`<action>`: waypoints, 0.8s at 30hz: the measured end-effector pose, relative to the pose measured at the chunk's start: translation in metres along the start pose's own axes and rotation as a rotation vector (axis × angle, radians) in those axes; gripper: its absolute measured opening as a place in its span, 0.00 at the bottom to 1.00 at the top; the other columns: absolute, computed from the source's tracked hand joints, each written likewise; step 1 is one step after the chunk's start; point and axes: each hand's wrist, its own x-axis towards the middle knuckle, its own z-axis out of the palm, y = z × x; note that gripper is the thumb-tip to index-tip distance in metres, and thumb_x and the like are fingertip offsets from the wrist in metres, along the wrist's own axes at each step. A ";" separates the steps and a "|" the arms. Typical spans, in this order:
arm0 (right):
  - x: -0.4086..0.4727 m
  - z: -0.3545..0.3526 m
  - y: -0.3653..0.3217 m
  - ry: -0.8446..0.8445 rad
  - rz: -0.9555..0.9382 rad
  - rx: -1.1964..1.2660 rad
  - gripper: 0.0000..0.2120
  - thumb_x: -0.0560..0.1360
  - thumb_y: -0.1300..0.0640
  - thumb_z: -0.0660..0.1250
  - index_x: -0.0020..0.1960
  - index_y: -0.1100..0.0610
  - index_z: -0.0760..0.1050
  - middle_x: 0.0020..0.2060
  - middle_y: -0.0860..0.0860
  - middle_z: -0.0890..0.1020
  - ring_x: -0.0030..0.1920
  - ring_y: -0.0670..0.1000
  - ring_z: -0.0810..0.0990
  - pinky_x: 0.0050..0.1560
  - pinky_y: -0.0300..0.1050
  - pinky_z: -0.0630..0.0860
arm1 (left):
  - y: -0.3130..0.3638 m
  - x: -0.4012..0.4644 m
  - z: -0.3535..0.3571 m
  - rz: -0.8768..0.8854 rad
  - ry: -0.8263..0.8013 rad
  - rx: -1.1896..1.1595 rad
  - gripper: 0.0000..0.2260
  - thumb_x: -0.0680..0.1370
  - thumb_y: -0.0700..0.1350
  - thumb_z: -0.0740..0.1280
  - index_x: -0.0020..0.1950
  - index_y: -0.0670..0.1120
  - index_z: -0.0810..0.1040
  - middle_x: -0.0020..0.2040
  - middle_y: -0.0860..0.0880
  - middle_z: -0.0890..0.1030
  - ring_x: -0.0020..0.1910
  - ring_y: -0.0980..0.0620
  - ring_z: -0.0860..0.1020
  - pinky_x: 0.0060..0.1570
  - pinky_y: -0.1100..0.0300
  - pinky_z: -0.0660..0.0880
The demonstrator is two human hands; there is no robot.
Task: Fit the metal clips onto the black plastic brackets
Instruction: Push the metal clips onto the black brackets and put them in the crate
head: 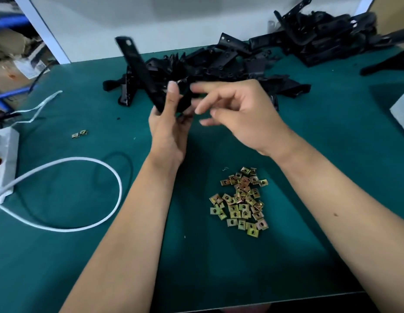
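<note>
My left hand (168,125) grips a long black plastic bracket (138,66) by its lower end, so the bracket stands tilted up and to the left over the green mat. My right hand (237,114) hovers just right of it with fingers spread and loosely bent; its fingertips are blurred near the bracket's lower end, and I cannot tell whether they pinch a clip. A heap of brass-coloured metal clips (241,202) lies on the mat between my forearms. Two stray clips (79,133) lie at the left.
A long pile of black brackets (219,64) runs across the back of the green mat (320,177), with a bigger heap (320,37) at the back right. A white cable (88,193) loops at the left from a white box (4,159). A white wall stands behind.
</note>
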 end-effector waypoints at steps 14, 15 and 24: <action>-0.024 -0.044 0.024 -0.632 0.271 -0.552 0.07 0.69 0.52 0.82 0.43 0.45 0.86 0.42 0.44 0.83 0.41 0.45 0.80 0.41 0.38 0.76 | 0.003 0.012 -0.011 -0.180 0.088 -0.270 0.03 0.85 0.37 0.62 0.56 0.38 0.74 0.60 0.35 0.78 0.44 0.43 0.84 0.38 0.61 0.80; -0.023 -0.043 0.026 -0.612 0.268 -0.559 0.06 0.70 0.53 0.82 0.42 0.46 0.85 0.41 0.45 0.84 0.40 0.46 0.81 0.41 0.41 0.77 | 0.001 0.010 -0.011 -0.184 0.058 -0.246 0.07 0.85 0.38 0.62 0.61 0.37 0.74 0.62 0.36 0.79 0.46 0.44 0.85 0.39 0.62 0.80; -0.024 -0.007 0.044 0.188 0.212 0.129 0.04 0.81 0.64 0.70 0.49 0.66 0.79 0.35 0.54 0.81 0.33 0.50 0.77 0.30 0.42 0.75 | -0.009 -0.005 0.000 -0.242 -0.107 -0.100 0.12 0.87 0.45 0.58 0.68 0.47 0.76 0.57 0.45 0.86 0.53 0.51 0.85 0.43 0.63 0.79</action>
